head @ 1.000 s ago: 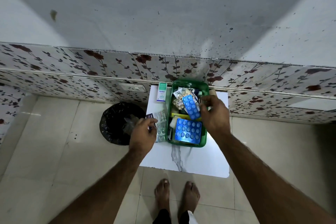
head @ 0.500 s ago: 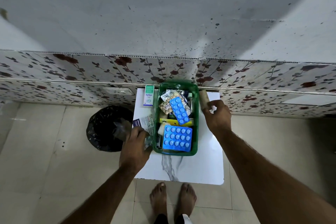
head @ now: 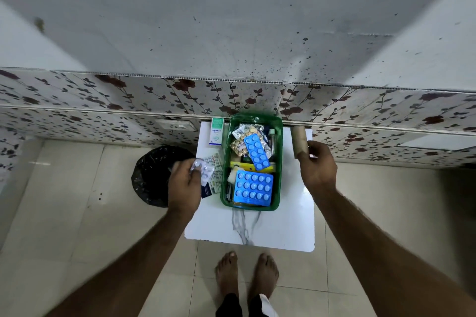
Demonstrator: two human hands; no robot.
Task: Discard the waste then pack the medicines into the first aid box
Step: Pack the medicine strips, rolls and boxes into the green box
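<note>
Left hand (head: pixel 184 185) pinches a small silver blister strip (head: pixel 203 168) at the white marble-look table's (head: pixel 270 229) left edge, right beside the black-lined bin (head: pixel 152 175) on the floor. Right hand (head: pixel 318 168) curled round the near end of a brown cardboard tube (head: pixel 298 140), just right of the green plastic first aid box (head: pixel 279 162). Box packed w/ blue tablet blister sheets (head: pixel 253 186). Green-white medicine carton (head: pixel 216 131) lies just left of it.

Box (head: pixel 226 162) on table (head: pixel 257 229) centre; carton (head: pixel 216 131) left, roll (head: pixel 299 142) right; bin (head: pixel 154 175) on floor, left.
</note>
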